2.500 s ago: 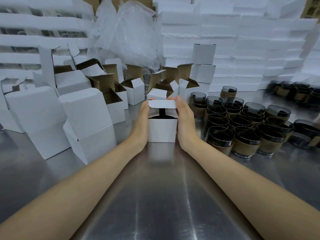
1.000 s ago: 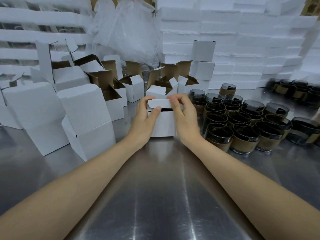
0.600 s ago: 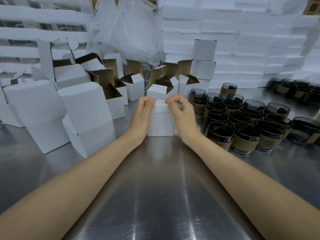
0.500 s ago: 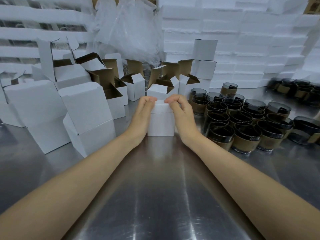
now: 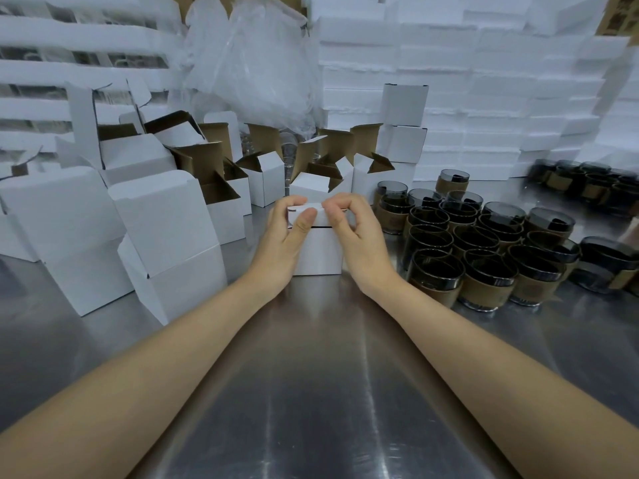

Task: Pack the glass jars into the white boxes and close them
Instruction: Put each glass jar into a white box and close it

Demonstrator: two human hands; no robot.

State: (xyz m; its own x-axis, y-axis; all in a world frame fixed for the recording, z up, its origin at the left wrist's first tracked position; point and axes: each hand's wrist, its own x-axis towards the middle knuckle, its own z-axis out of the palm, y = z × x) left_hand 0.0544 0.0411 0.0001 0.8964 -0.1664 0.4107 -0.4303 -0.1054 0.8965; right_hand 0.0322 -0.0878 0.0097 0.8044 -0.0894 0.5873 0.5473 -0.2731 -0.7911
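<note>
A small white box (image 5: 320,252) stands on the steel table (image 5: 311,392) in the middle, its lid flap down with a thin dark gap under the front edge. My left hand (image 5: 285,242) grips the box's left side, thumb on the lid's front edge and fingers curled over the top. My right hand (image 5: 356,240) holds the right side, fingers curled over the lid. What is inside the box is hidden. Several dark glass jars (image 5: 484,243) with brown paper bands stand in a cluster to the right.
Open white boxes (image 5: 221,188) with brown insides crowd the left and back. Closed boxes (image 5: 403,126) are stacked behind. White foam slabs (image 5: 501,81) form the back wall, with a clear plastic bag (image 5: 249,63) at the top centre. More jars (image 5: 587,188) sit far right.
The box's lid came down from standing open to lying on the box. My fingers moved from the sides onto the top, and my left thumb now lies on the lid's front edge.
</note>
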